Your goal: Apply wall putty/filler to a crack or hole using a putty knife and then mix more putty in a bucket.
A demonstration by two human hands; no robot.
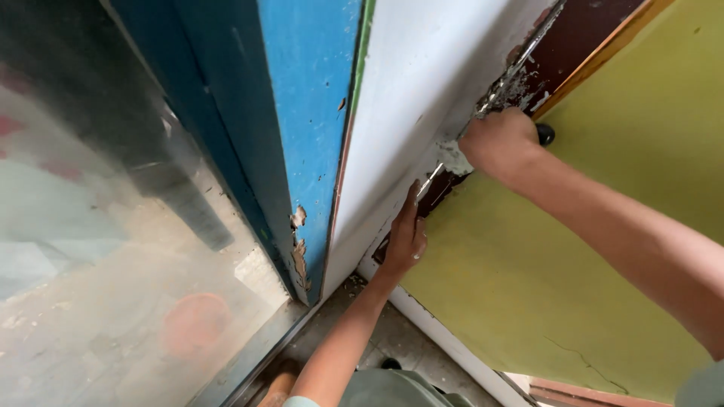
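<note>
We reach both bare arms upward, our left hand (406, 240) flat with its fingers (411, 202) extended, our right hand (499, 142) clenched in a fist.

No packages, labels, signs or screens in view. Checked the blurred glass pane (113, 249) at left: only vague pale, grey and reddish patches behind it, possibly objects on the far side, too indistinct to class as any of these.
</note>
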